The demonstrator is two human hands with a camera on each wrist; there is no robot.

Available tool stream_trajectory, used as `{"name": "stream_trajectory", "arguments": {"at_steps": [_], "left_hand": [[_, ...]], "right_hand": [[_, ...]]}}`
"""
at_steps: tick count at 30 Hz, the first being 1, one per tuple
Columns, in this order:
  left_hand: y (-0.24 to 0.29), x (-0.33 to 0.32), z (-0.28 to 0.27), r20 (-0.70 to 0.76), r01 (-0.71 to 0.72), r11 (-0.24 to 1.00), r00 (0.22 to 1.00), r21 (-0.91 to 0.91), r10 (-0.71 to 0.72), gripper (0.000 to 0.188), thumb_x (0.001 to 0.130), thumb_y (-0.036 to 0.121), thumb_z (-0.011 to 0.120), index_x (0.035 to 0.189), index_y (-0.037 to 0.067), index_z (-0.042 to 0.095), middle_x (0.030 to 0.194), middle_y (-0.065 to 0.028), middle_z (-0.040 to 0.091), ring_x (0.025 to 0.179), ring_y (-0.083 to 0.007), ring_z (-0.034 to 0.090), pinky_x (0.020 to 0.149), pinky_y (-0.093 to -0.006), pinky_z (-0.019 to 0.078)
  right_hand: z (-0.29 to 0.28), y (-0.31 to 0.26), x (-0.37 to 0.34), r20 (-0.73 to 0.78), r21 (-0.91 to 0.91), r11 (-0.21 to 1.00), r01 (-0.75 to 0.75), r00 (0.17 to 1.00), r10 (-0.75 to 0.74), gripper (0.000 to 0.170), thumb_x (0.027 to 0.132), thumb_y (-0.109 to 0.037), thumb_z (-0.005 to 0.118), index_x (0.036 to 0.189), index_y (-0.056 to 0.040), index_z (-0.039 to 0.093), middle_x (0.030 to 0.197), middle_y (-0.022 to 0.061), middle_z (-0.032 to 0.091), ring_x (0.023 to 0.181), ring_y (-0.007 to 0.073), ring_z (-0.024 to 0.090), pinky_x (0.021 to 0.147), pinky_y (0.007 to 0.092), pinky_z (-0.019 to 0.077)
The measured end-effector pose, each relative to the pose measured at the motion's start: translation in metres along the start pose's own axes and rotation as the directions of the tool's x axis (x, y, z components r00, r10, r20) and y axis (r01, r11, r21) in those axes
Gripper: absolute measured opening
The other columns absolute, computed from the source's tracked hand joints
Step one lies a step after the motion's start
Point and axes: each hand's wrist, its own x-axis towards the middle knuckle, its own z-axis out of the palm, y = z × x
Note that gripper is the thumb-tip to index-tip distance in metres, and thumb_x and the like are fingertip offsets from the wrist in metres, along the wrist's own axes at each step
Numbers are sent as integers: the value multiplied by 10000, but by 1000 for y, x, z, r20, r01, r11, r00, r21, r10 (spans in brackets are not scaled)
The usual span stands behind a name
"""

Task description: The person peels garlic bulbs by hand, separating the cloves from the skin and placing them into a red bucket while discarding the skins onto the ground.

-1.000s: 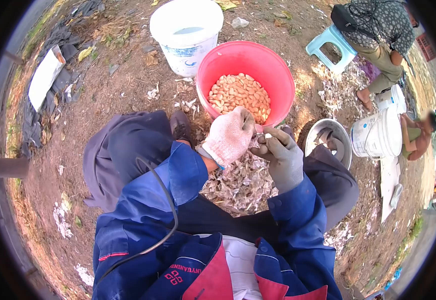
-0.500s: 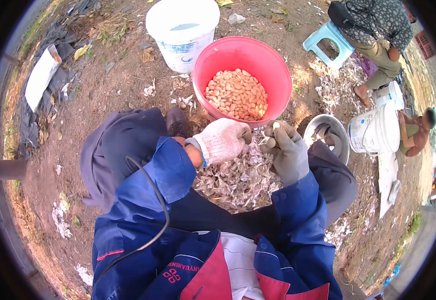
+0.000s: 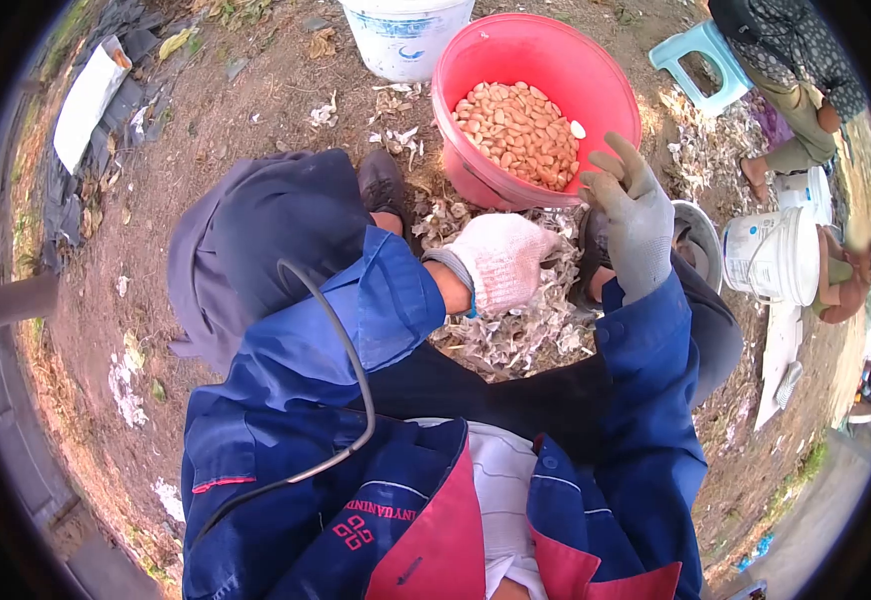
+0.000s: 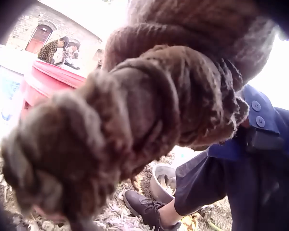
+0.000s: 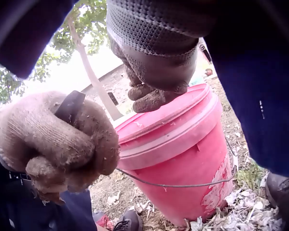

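Note:
My left hand [image 3: 506, 262], in a pale knitted glove, is low over a heap of papery garlic skins [image 3: 516, 345]. Its curled fingers grip a small dark flat tool [image 5: 71, 105], whose end sticks up beside the thumb in the right wrist view; the rest is hidden in the fist. My right hand [image 3: 636, 225], in a grey coated glove, is raised at the near right rim of the red bucket [image 3: 596, 75], its fingers loosely extended and holding nothing. Many garlic cloves [image 3: 516, 125] fill the bucket's bottom. One white clove [image 3: 578, 130] shows just beyond the right fingertips.
Behind the red bucket stands a white bucket [image 3: 406, 40]. A metal basin [image 3: 701, 245] is beside my right knee, with white buckets [image 3: 771, 255] further right. Two other people sit at the right, near a light-blue stool [image 3: 701, 65]. More skins lie scattered on the ground.
My hands have moved apart. The right rose toward the bucket and let go of the white clove, now at the bucket. The left shifted slightly down over the skins, still curled.

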Motion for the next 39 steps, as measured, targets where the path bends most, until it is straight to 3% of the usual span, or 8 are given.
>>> {"name": "stream_trajectory", "arguments": {"at_steps": [10, 11, 20, 24, 32, 34, 36, 39], "left_hand": [[-3, 7, -36, 137, 290, 955, 950, -65, -280, 205, 898, 226, 612, 991, 76, 716, 889, -185, 723, 899, -335, 729, 793, -481, 590], [-36, 7, -8, -29, -22, 995, 999, 96, 25, 243, 932, 269, 629, 974, 37, 689, 873, -195, 720, 824, -335, 734, 764, -461, 590], [-31, 6, -34, -31, 161, 968, 985, -195, -170, 344, 990, 333, 650, 953, -7, 684, 710, -84, 663, 576, -172, 642, 561, -343, 519], [-12, -2, -45, 342, 596, 720, 800, -356, -494, 236, 968, 278, 644, 896, 56, 678, 649, 16, 557, 512, -85, 506, 455, -265, 398], [-67, -42, -16, 672, 395, 886, 590, 243, -447, 275, 888, 226, 652, 1106, 82, 739, 844, -86, 754, 767, -249, 746, 682, -413, 574], [-107, -33, -17, 877, 551, 800, 231, 238, -420, 264, 871, 197, 646, 1100, 107, 745, 862, -59, 753, 805, -253, 746, 699, -422, 570], [-81, -49, -42, 683, 485, 858, 572, 166, -455, 259, 836, 191, 687, 1062, 83, 752, 838, -52, 740, 721, -195, 714, 605, -358, 549], [-48, -42, -64, 506, 714, 686, 646, -136, -572, 255, 854, 200, 677, 1042, 42, 745, 768, -39, 705, 647, -132, 664, 545, -286, 515]], "right_hand": [[-9, -21, -3, 63, 5, 993, -121, 991, 120, 408, 985, -135, 662, 1305, 117, 634, 1123, 145, 736, 942, 165, 715, 843, 278, 582], [-11, -18, -1, 64, 16, 993, -120, 991, 119, 411, 984, -145, 668, 1302, 113, 638, 1111, 143, 737, 928, 163, 714, 834, 277, 582], [-30, -12, -9, 49, -1, 998, -57, 997, 57, 355, 987, -199, 690, 1252, 38, 709, 982, 117, 752, 843, 180, 735, 792, 299, 614], [-39, -4, -10, 75, 26, 999, -21, 997, 19, 325, 995, -180, 674, 1227, 42, 719, 952, 128, 750, 846, 174, 735, 803, 299, 612], [-35, -21, -21, 76, -115, 993, 1, 997, 8, 332, 1021, -206, 648, 1263, 12, 713, 1032, 84, 766, 838, 140, 713, 795, 271, 587], [-32, -29, -26, 69, -104, 995, 7, 998, 0, 340, 1020, -212, 653, 1268, 13, 714, 1024, 84, 765, 836, 135, 713, 793, 267, 583], [-28, -43, -32, 32, -168, 986, -21, 999, 27, 342, 1017, -207, 665, 1275, 12, 712, 1022, 86, 763, 848, 133, 712, 790, 267, 579], [-32, -31, -26, 54, -79, 997, 24, 998, -20, 338, 1004, -201, 677, 1263, 12, 719, 1019, 87, 762, 857, 134, 719, 773, 277, 578]]}}
